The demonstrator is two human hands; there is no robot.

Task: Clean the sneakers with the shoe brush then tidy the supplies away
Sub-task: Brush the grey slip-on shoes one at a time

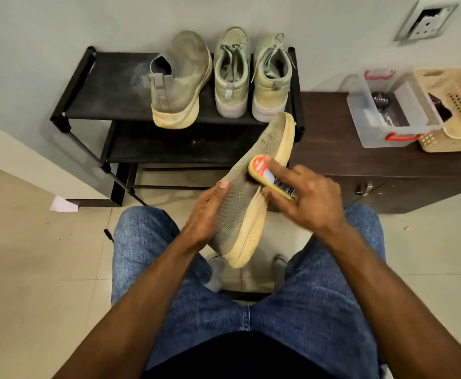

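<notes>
**Brushing the side of the sneaker over my lap**

Beyond my hands stands the shoe rack (92, 86), with the other slip-on sneaker (181, 80) and a laced pair (251, 75) parked heels toward me, within reach for their turn, I judge. Further right of my right hand, a cabinet (360, 165) carries the clear box (388, 124) and a basket (453, 110), left open for the supplies later.

Between my hands is the sneaker (251, 192), tilted sole-rightward so its knit side faces up. My left hand (210, 212) grips the heel end, thumb on top, steadying it. My right hand (308, 198) is curled around the brush (270, 176), forefinger stretched along its back, pressing the bristles against the knit near the sole edge.
</notes>
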